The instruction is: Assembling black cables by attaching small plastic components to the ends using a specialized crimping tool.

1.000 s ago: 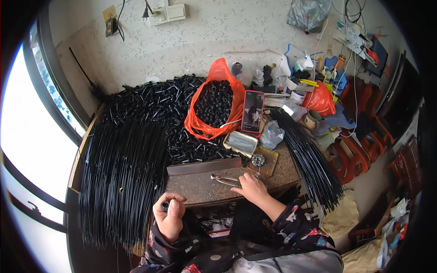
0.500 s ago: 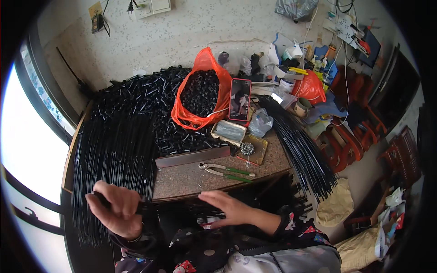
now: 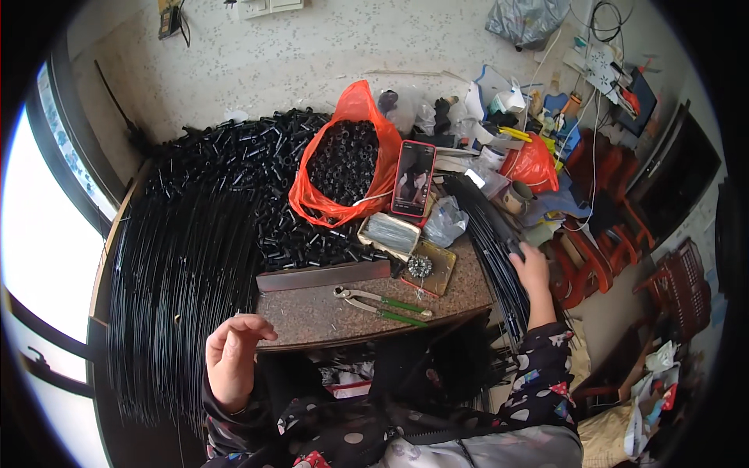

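My right hand (image 3: 532, 274) reaches over the bundle of thin black rods (image 3: 491, 253) on the right of the table. Its fingers are closed around the upper part of a rod, partly hidden by the hand. In front of the table's near edge, my left hand (image 3: 232, 357) is raised with loosely bent fingers and nothing visible in it. Beside it, a wide spread of long black rods (image 3: 179, 281) hangs over the front left edge. Green-handled pincers (image 3: 382, 304) lie on the speckled tabletop (image 3: 312, 316) between my hands.
An orange plastic bag (image 3: 359, 101) holds many short black tubes, with a heap of them (image 3: 234, 156) behind and left. A phone (image 3: 413, 179) stands upright beside it. Nearby are a box of thin pins (image 3: 390, 234), a tray (image 3: 442, 269), a metal strip (image 3: 324, 275) and a mug (image 3: 515, 199).
My right hand has moved from the table's front middle out to the rods on the right. My left hand has shifted right and turned, away from the left rods.
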Demonstrator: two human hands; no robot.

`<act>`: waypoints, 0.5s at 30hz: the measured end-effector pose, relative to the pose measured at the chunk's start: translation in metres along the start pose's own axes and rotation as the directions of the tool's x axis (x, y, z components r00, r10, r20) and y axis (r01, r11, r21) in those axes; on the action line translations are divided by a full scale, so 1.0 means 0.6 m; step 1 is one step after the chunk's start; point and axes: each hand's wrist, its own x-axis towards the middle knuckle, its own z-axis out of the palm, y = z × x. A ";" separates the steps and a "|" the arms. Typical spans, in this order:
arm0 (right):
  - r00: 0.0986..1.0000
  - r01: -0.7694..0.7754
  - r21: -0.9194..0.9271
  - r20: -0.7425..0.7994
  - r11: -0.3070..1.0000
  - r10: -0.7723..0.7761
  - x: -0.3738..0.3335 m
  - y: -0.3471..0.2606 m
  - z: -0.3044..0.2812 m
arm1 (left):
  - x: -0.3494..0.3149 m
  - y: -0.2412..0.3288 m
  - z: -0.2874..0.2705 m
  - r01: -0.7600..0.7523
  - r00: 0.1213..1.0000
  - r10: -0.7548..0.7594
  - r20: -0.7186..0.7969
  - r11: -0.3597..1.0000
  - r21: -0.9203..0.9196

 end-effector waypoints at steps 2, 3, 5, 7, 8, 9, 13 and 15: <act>0.990 -0.007 -0.144 0.142 0.990 0.028 -0.019 -0.054 0.015 | -0.001 0.002 -0.015 0.022 0.999 -0.024 0.030 0.999 0.045; 0.994 -0.017 -0.144 0.103 0.989 0.032 -0.018 -0.052 0.019 | 0.000 0.001 -0.021 0.038 0.995 -0.045 0.089 0.996 0.075; 1.000 0.007 -0.155 0.018 0.988 -0.005 -0.011 -0.059 0.012 | 0.000 0.002 -0.034 0.049 0.995 -0.058 0.079 0.993 0.103; 0.926 0.244 -0.160 -0.254 0.957 -0.279 -0.015 -0.086 0.002 | 0.002 -0.001 -0.045 0.058 0.996 -0.066 0.057 0.990 0.132; 0.882 0.359 0.007 -0.331 0.933 -0.337 -0.016 -0.125 -0.002 | -0.001 -0.001 -0.050 0.064 0.996 -0.071 0.045 0.988 0.140; 0.877 0.417 0.155 -0.328 0.895 -0.352 -0.026 -0.164 -0.006 | -0.003 -0.003 -0.054 0.085 0.996 -0.086 0.001 0.988 0.127; 0.958 0.288 0.442 -0.141 0.850 -0.252 -0.087 -0.261 0.066 | 0.008 -0.015 -0.051 0.108 0.994 -0.109 -0.004 0.981 0.161; 0.975 0.220 0.354 -0.054 0.909 -0.215 -0.101 -0.291 0.081 | 0.010 -0.017 -0.050 0.107 0.994 -0.109 0.001 0.980 0.167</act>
